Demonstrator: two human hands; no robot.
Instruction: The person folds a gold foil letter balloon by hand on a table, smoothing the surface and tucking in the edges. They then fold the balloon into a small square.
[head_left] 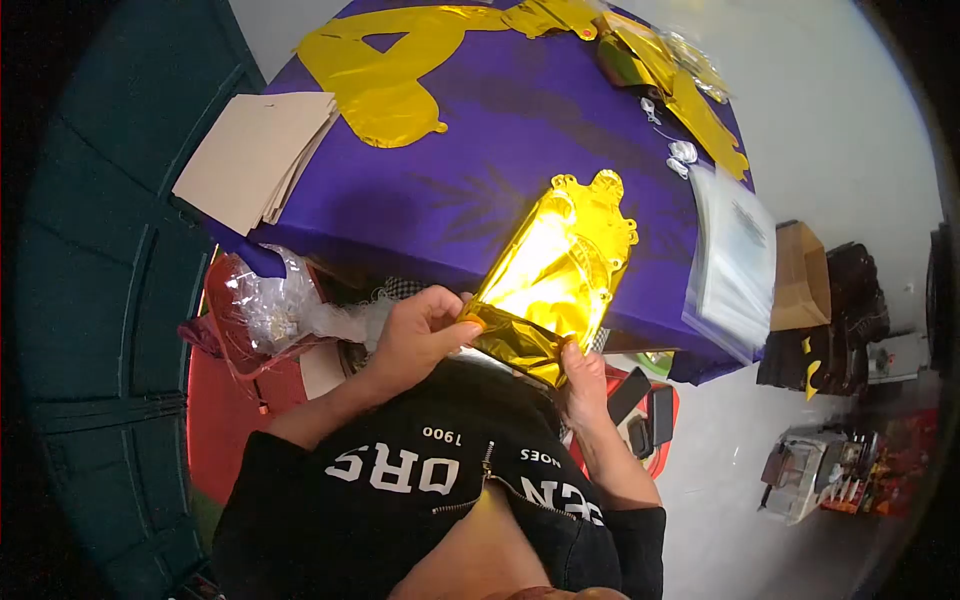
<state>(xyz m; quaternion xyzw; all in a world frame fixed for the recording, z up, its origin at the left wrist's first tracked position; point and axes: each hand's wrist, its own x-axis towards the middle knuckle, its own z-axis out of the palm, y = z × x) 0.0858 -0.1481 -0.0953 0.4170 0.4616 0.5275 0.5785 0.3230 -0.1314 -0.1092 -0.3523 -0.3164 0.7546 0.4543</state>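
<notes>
A gold foil balloon (560,255), folded flat into a shiny bundle with small tabs along its far end, lies partly on the purple-covered table and reaches over its near edge. My left hand (425,332) pinches the near left corner of the foil between thumb and fingers. At the near right corner, my right hand (583,380) grips the foil with the thumb on top; its other fingers are mostly hidden underneath. Between the two hands the near end of the foil is creased and darker.
On the purple tablecloth (500,110) lie a flat gold letter-shaped balloon (385,75), a stack of beige card (255,155), clear plastic sleeves (735,260), white string (682,152) and more gold foil (700,120). A bag of clear plastic (265,305) hangs at the left, and a cardboard box (800,275) stands right.
</notes>
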